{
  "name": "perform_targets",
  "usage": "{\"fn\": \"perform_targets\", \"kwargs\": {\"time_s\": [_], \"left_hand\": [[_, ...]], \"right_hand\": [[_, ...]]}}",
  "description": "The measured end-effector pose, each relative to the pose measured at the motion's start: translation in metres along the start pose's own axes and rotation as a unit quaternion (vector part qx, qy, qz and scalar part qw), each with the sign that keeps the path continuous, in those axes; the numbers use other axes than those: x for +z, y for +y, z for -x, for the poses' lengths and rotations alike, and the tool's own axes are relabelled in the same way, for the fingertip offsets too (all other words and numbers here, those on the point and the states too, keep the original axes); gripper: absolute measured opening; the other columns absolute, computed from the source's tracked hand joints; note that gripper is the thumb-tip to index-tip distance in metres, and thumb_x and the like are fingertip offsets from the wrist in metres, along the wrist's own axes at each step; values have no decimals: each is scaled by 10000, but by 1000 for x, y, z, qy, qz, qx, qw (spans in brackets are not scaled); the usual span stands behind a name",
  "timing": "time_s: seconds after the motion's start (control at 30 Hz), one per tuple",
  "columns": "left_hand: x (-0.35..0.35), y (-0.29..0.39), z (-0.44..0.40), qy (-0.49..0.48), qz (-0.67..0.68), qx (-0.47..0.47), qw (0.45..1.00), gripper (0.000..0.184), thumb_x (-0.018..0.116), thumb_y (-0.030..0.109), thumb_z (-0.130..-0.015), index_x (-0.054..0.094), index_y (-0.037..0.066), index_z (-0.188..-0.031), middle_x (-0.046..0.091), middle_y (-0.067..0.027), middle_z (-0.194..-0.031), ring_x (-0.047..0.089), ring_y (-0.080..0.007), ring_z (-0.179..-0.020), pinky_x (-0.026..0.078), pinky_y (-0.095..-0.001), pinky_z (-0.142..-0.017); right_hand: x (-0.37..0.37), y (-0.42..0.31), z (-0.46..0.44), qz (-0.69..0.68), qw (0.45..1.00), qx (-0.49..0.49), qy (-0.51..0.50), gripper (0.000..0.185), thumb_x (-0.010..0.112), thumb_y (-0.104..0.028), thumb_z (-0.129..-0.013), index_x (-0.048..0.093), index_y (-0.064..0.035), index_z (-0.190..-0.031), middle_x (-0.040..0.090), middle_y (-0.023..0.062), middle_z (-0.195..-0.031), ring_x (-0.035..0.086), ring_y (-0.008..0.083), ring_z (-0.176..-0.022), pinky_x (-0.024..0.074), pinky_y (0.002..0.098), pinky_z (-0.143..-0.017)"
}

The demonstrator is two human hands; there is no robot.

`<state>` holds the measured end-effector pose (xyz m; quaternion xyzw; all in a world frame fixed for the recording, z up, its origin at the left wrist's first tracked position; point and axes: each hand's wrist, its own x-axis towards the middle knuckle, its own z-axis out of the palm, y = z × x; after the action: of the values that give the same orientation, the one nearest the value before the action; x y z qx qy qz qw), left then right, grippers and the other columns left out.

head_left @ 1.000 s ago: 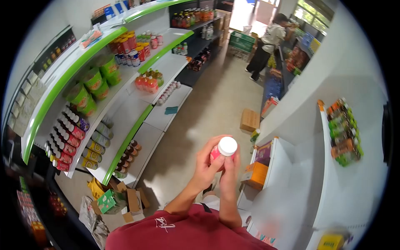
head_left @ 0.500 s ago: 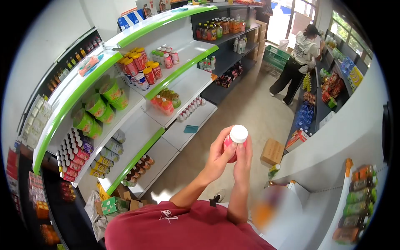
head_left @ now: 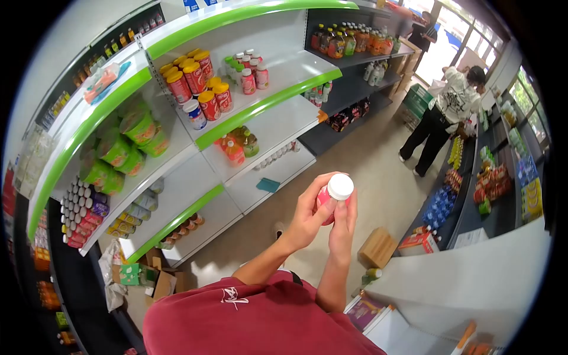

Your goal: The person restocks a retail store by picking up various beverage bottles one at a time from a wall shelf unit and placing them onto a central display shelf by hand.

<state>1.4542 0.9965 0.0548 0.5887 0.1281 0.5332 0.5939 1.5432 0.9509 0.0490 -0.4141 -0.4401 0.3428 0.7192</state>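
Observation:
A small pink bottle with a white cap [head_left: 340, 186] is held upright in front of my chest. My left hand [head_left: 306, 220] wraps round its left side, with the thumb on the front. My right hand [head_left: 343, 228] closes on its front and right side, and both thumbs meet below the cap. The fingers hide most of the bottle's body. To the left, similar small pink bottles [head_left: 248, 81] stand on the white shelf, beside red canisters with yellow lids [head_left: 194, 78].
Green-trimmed shelves [head_left: 272, 102] hold green tubs [head_left: 137, 127] and bottled drinks. A person in a white top [head_left: 458, 94] stands at the right-hand shelves near a green crate [head_left: 418, 102]; another person is by the door. A cardboard box [head_left: 377, 248] sits on the floor.
My view has turned and moved toward the shelves, which look nearer and lie further left. Both hands keep hold of the bottle. The person in white has changed posture.

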Motion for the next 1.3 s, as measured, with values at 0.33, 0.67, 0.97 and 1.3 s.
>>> {"fn": "perform_targets", "kwargs": {"time_s": [0.33,0.67,0.97,1.3], "left_hand": [[-73,-52,-203,33,-59,140,988,374,636,173,-922,575,23,-1259,627,-145,-1213,607,-290,-1118,460,-368,-965],[-144,-111,-300,132,-57,62,988,347,621,159,-951,573,4,-1257,632,-124,-1201,597,-239,-1122,445,-345,-977],[-195,-196,-372,277,-151,22,949,357,588,182,-986,551,-10,-1285,651,-83,-1106,586,-152,-1020,462,-295,-913],[-208,-287,-434,373,-255,-54,891,422,422,295,-1081,420,8,-1392,556,-129,-1258,514,-179,-1173,392,-327,-1020]], "right_hand": [[20,71,-212,1,998,-54,-23,563,408,-394,-1062,333,-30,-1484,471,122,-1400,505,237,-1280,435,383,-1060],[47,150,-341,-12,997,20,-73,593,454,-426,-1031,389,-6,-1445,508,109,-1334,515,206,-1220,428,343,-1008],[40,250,-455,-75,961,170,-206,566,488,-404,-1020,433,-25,-1438,523,94,-1323,501,195,-1210,387,326,-1028],[10,333,-570,-93,894,164,-406,309,489,-270,-1036,516,-18,-1214,566,65,-1104,499,123,-1042,415,281,-936]]}}
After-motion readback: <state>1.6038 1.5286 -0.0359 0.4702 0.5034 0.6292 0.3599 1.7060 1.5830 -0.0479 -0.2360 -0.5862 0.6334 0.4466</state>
